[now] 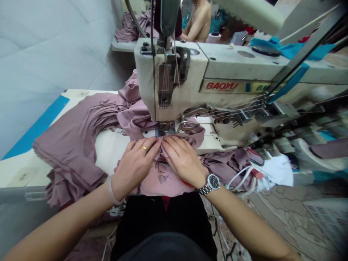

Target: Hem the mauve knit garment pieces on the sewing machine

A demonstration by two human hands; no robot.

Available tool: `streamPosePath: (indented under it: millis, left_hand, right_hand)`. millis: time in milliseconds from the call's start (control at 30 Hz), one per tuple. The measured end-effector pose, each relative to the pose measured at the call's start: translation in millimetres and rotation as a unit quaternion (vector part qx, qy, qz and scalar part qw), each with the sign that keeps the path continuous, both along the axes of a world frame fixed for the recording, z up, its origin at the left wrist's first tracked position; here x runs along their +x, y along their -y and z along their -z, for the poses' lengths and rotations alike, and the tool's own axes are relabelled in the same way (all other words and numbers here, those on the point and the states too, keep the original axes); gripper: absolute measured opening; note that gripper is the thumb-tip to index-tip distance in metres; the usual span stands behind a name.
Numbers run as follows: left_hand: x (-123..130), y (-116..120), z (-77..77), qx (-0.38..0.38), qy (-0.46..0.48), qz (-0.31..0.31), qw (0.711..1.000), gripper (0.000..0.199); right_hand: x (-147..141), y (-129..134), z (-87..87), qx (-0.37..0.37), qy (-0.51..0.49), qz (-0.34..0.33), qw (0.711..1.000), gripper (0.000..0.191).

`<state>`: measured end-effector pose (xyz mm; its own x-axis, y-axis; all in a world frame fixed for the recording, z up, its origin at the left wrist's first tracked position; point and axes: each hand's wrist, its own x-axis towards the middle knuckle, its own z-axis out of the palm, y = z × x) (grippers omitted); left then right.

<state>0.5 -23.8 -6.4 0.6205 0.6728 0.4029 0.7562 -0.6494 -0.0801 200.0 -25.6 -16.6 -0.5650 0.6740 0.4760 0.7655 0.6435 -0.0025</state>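
Note:
Mauve fabric (196, 137) lies under the presser foot of a sewing machine (174, 83), directly in front of the needles. My left hand (138, 161), with a gold ring and a pale bangle, grips the fabric's near edge from the left. Beside it, my right hand (182, 157), with a metal watch on the wrist, presses fingers and thumb on the same edge. The fingertips of both hands nearly meet just before the presser foot. My palms and thumbs are partly hidden. A pink padded piece (160, 183) with thread scraps lies below my hands.
A stack of mauve cut pieces (73, 134) covers the table's left side. More mauve cloth (225, 166) lies at right near a white cloth (277, 172). Taut threads cross the machine arm. Behind it, a person (199, 21) sits near another fabric pile (130, 27).

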Motion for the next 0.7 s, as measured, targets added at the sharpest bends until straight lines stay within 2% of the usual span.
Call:
streamPosePath:
  millis: [433, 700]
  left_hand:
    - [5.5, -6.1, -5.6, 0.007, -0.019, -0.015, 1.000, 0.041]
    - [-9.2, -10.3, -5.6, 0.022, 0.021, 0.081, 0.996, 0.028]
  right_hand:
    - [-6.7, -6.5, -10.3, -0.052, -0.025, 0.033, 0.998, 0.041]
    - [-3.1, -2.3, -4.2, -0.021, -0.105, -0.021, 0.994, 0.025]
